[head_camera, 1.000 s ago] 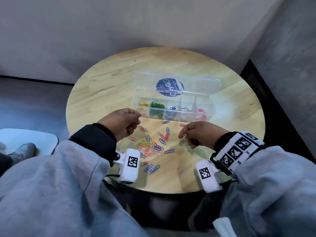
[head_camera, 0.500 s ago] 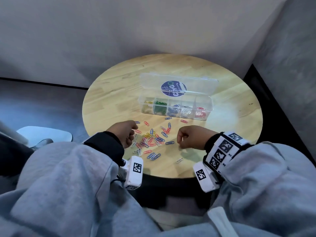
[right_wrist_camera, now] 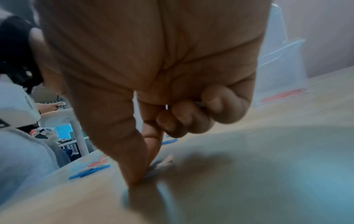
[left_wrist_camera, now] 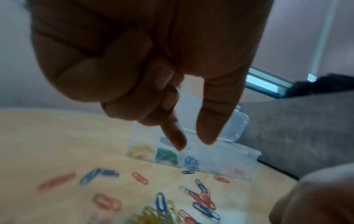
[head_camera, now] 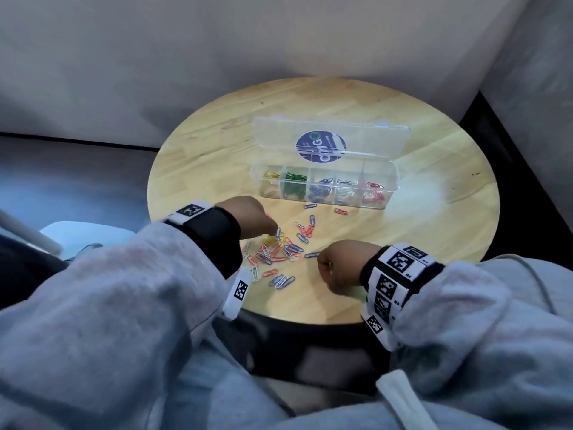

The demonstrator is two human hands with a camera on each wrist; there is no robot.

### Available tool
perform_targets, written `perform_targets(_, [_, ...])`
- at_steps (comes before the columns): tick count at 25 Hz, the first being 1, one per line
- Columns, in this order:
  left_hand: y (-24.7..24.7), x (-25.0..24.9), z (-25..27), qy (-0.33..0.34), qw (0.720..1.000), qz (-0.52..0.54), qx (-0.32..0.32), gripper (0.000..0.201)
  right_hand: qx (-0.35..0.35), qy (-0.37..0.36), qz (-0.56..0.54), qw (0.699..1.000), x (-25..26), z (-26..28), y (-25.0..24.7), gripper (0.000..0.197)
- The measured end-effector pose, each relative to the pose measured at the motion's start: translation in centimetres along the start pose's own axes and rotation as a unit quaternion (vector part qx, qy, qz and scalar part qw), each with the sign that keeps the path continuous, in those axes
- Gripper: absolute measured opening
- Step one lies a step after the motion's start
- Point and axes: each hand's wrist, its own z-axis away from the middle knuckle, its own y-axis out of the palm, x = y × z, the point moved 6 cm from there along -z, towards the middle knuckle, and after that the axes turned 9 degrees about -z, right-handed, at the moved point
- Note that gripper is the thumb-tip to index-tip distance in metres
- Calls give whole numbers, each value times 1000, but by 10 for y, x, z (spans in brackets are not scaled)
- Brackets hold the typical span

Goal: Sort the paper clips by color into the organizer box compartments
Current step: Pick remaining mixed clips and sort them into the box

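Observation:
A clear organizer box [head_camera: 396,181] stands open on the round wooden table [head_camera: 418,218]. Its compartments hold yellow, green, blue, pale and red clips. A loose pile of mixed paper clips [head_camera: 279,252] lies in front of it. My left hand [head_camera: 274,232] hovers over the pile's far left. In the left wrist view the left hand [left_wrist_camera: 193,144] has thumb and index finger apart with nothing between them. My right hand [head_camera: 321,263] is near the table's front edge. In the right wrist view the right hand [right_wrist_camera: 141,177] pinches a pale paper clip [right_wrist_camera: 161,166] against the wood.
A single blue clip [head_camera: 311,254] lies just left of my right hand, and a red one [head_camera: 340,211] sits near the box front. A white seat [head_camera: 86,234] stands low at the left. Grey walls close the back and right.
My left hand came back from the box's yellow end to the pile. My right hand drew toward the near edge and came down on the pale clip lying there. The head view shifted.

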Motion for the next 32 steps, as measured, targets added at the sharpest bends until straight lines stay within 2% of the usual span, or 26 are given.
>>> perform_targets(2, [-3, -10, -2, 6, 994, -110, 1, 25, 0, 3, 21, 1000, -1, -3, -2, 12])
perform_targets(4, [11, -11, -7, -9, 976, -210, 52, 31, 5, -5, 21, 1000, -3, -5, -5, 10])
perform_targets(7, [36, 2, -21, -49, 957, -252, 132, 22, 17, -24, -5, 1000, -6, -5, -4, 7])
perform_targets(9, [45, 8, -27, -64, 948, -263, 166, 28, 21, -34, -10, 999, -7, -5, -4, 9])
perform_targets(12, [48, 6, -31, -74, 942, -285, 160, 31, 25, -45, 1, 999, -7, -8, -3, 6])
perform_targets(15, [51, -1, -27, -61, 944, -269, 179, 23, 30, -33, 2, 999, -8, -11, -2, 10])
perform_targets(17, [54, 0, -29, -70, 942, -279, 173, 37, 29, -23, 6, 999, -9, -11, -2, 13])
perform_targets(20, [53, -2, -28, -71, 947, -280, 140, 26, 28, -2, -5, 1000, -12, -11, -4, 14])
perform_targets(23, [56, -2, -24, -56, 946, -296, 123, 23, 24, 12, -37, 999, -15, -9, -8, 8])
perform_targets(27, [51, 0, -17, -56, 964, -238, 108, 27, 4, 16, -116, 993, -22, -9, -21, 11])
perform_targets(29, [33, -1, -14, -52, 981, -173, 78, 30, 5, 7, -207, 978, -26, -12, -28, 18])
perform_targets(31, [14, -1, -13, -44, 997, 8, 67, 20, 4, -4, -325, 946, -27, -16, -33, 21])
perform_targets(32, [6, 0, -13, -43, 989, 121, 72, 13, 4, -10, -382, 924, -26, -18, -35, 21])
